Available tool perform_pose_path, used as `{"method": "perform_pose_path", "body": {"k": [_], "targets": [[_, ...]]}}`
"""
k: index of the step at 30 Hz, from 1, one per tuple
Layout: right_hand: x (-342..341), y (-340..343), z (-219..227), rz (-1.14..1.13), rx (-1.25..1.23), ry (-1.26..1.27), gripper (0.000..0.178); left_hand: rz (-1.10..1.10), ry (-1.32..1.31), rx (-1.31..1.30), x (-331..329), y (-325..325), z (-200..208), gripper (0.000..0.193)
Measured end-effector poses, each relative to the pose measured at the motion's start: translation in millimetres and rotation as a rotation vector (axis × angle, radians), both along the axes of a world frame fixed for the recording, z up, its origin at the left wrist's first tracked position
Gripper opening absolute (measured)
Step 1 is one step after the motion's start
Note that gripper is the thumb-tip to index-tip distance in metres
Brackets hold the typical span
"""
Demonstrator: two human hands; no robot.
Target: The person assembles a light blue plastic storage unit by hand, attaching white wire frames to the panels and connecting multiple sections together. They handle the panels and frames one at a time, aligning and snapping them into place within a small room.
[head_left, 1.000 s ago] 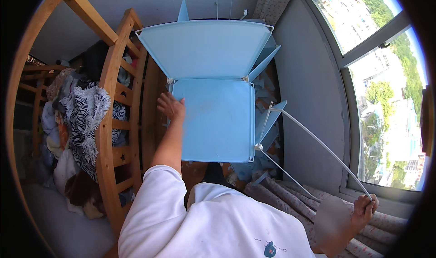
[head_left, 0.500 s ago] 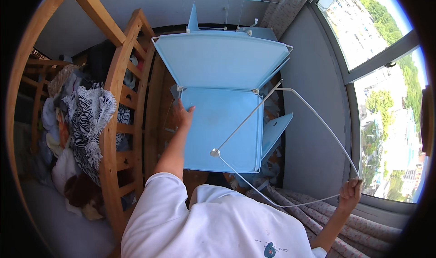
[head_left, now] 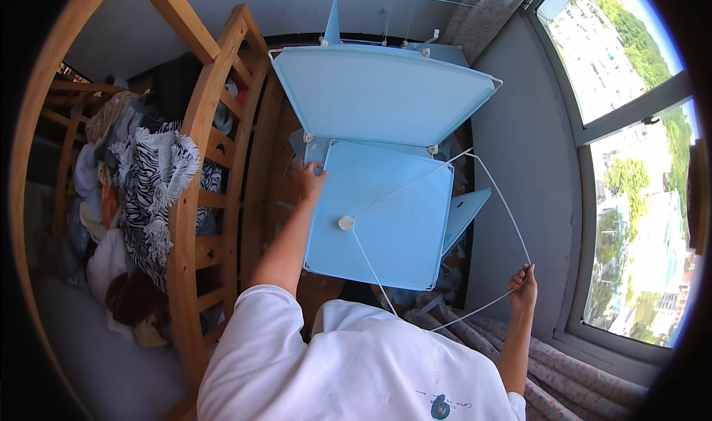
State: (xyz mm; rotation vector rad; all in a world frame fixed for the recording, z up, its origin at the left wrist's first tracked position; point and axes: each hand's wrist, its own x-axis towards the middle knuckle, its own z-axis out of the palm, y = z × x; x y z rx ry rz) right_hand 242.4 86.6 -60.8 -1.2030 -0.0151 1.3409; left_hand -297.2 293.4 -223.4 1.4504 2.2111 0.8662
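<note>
A light-blue square panel (head_left: 386, 236) with a thin white rim lies before me. My left hand (head_left: 308, 181) grips its left edge near the upper corner, the thumb along the rim and the other fingers partly hidden. My right hand (head_left: 523, 286) is closed around a corner of a bare white wire frame (head_left: 506, 199), held up at the right. The frame crosses over the panel, and a round white connector (head_left: 345, 223) sits on its left corner. Beyond the square panel, a second blue panel (head_left: 386, 95) slopes up, with white connectors (head_left: 433, 150) at its lower corners.
A wooden bed frame (head_left: 194, 161) stands at the left, with a zebra-print cloth (head_left: 152, 191) and heaped clothes behind its rail. Another blue panel (head_left: 467, 217) leans at the right. A window (head_left: 630, 199) and a patterned curtain (head_left: 549, 376) are on the right side.
My right hand has moved left and inward with the wire frame. The square panel has shifted slightly and tilted under my left hand, uncovering a strip of blue behind its upper left corner.
</note>
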Motion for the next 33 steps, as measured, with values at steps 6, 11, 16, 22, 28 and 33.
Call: {"method": "perform_pose_path", "body": {"k": [6, 11, 16, 22, 28, 33], "targets": [[-4, -1, -59, 0.096, -0.156, -0.055, 0.029, -0.028, 0.320, 0.106, 20, -8, 15, 0.024], [-36, 10, -91, 0.117, -0.266, -0.018, 0.033, -0.475, 0.627, 0.070, 4, -4, 32, 0.045], [-44, 5, -109, 0.120, -0.342, -0.027, 0.028, -0.526, 0.643, -0.131, -13, 7, 48, 0.058], [-58, 2, -109, 0.133, -0.386, -0.103, 0.033, 0.310, 0.418, -0.312, -20, -8, 23, 0.068], [-101, 26, -100, 0.168, -0.302, -0.145, 0.031, 0.053, -0.064, -0.318, -26, -1, -7, 0.070], [-123, 46, -106, 0.291, -0.345, -0.251, 0.032, -0.101, 0.266, -0.248, 2, -29, 45, 0.066]]}}
